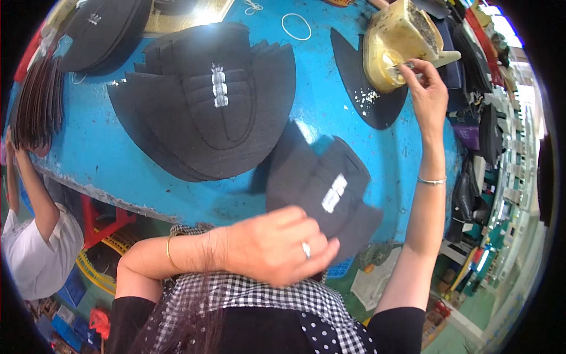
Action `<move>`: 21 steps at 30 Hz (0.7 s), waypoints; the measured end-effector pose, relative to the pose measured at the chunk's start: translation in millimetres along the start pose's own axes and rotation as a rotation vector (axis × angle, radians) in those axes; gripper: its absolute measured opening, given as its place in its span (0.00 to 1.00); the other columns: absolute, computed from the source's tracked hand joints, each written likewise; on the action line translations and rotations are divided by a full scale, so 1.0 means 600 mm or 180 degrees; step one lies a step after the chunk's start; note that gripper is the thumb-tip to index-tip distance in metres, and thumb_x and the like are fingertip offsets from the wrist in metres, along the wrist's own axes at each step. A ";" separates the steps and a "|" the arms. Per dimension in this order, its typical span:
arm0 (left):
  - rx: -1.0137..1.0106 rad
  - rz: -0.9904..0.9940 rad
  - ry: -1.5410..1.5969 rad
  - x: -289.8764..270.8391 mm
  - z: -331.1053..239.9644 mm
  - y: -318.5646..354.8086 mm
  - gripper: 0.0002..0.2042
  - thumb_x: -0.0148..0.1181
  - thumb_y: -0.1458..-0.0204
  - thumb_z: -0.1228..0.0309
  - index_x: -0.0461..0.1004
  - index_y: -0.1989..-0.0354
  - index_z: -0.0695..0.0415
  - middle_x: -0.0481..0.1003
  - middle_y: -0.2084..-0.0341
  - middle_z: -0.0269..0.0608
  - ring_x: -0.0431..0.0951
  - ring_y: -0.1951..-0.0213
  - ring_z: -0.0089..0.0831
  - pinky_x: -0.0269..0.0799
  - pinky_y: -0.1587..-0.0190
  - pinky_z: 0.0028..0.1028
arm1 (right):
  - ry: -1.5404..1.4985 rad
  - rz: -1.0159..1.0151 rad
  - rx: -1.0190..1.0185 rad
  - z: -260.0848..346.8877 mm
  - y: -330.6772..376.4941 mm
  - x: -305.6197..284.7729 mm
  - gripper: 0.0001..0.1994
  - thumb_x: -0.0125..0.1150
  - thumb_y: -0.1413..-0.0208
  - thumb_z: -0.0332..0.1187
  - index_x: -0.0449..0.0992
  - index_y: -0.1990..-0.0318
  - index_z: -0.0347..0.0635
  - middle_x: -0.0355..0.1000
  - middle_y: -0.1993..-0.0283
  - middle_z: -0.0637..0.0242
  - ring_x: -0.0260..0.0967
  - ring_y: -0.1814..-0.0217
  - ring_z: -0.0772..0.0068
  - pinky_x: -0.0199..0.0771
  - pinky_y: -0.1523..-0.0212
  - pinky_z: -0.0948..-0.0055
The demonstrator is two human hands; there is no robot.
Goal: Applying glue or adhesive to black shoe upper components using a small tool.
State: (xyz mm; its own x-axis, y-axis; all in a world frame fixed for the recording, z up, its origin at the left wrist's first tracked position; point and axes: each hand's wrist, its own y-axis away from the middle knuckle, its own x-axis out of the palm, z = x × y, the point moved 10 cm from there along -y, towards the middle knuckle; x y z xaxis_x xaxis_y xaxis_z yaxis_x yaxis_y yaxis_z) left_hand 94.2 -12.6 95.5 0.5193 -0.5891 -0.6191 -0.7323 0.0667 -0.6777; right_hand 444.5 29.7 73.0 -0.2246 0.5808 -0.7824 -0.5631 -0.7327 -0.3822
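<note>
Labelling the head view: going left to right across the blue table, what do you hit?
Fanned bundle of dark pieces at the left edge → big stack of black cut pieces → single black piece under the left hand → yellow glue pot with the right hand on it.

Left hand (277,245) curled palm-down near the body, right hand (427,94) stretched forward, fingers seemingly pinched
</note>
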 end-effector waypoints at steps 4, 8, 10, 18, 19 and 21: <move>0.0757 -0.0678 -0.0279 -0.043 -0.059 -0.012 0.13 0.60 0.60 0.73 0.84 0.64 0.56 0.63 0.78 0.27 0.68 0.75 0.21 0.70 0.66 0.23 | 0.0010 0.0483 0.0347 0.014 -0.012 0.029 0.17 0.73 0.48 0.41 0.82 0.58 0.38 0.75 0.69 0.75 0.59 0.73 0.83 0.65 0.68 0.79; 0.1070 -0.0987 -0.0894 -0.088 -0.063 -0.008 0.12 0.63 0.62 0.71 0.85 0.66 0.45 0.63 0.78 0.23 0.67 0.75 0.20 0.67 0.67 0.21 | 0.0049 0.0782 0.0296 0.033 -0.016 0.041 0.18 0.72 0.47 0.43 0.82 0.57 0.38 0.76 0.68 0.73 0.64 0.71 0.82 0.68 0.65 0.78; 0.0677 -0.0957 -0.1089 -0.121 -0.038 -0.009 0.10 0.64 0.60 0.77 0.84 0.67 0.52 0.62 0.80 0.26 0.68 0.76 0.20 0.69 0.70 0.22 | 0.0231 0.0946 0.0353 0.036 -0.010 0.040 0.19 0.71 0.46 0.44 0.82 0.55 0.39 0.78 0.65 0.72 0.66 0.68 0.81 0.70 0.62 0.78; -0.1661 0.0203 -0.1732 -0.182 0.112 0.113 0.23 0.72 0.59 0.63 0.81 0.50 0.53 0.73 0.58 0.36 0.73 0.55 0.35 0.68 0.51 0.36 | -0.1345 -0.0005 0.0285 0.104 0.066 -0.031 0.11 0.61 0.36 0.31 0.78 0.52 0.32 0.76 0.61 0.70 0.69 0.63 0.84 0.71 0.58 0.81; -0.1682 -0.0042 -0.1620 -0.199 0.108 0.128 0.26 0.72 0.57 0.60 0.80 0.47 0.53 0.73 0.48 0.41 0.72 0.46 0.39 0.66 0.44 0.40 | -0.1475 0.0417 0.0303 0.110 0.092 -0.019 0.09 0.59 0.34 0.32 0.78 0.54 0.34 0.76 0.64 0.70 0.69 0.64 0.84 0.70 0.60 0.82; -0.2077 -0.0655 -0.1553 -0.244 0.107 0.194 0.29 0.71 0.55 0.59 0.76 0.43 0.55 0.67 0.40 0.46 0.67 0.39 0.41 0.64 0.39 0.42 | -0.1995 0.1501 0.0774 0.147 0.166 0.060 0.11 0.57 0.33 0.33 0.78 0.53 0.35 0.79 0.63 0.67 0.71 0.66 0.82 0.73 0.61 0.80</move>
State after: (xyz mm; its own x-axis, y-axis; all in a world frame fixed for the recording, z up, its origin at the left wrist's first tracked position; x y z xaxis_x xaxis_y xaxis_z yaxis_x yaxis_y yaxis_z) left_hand -38.9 133.1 81.9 0.6927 -0.1142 -0.7121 -0.6321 -0.5714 -0.5233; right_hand 310.2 8.9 50.1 -0.8428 0.3742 -0.3867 -0.4390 -0.8938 0.0917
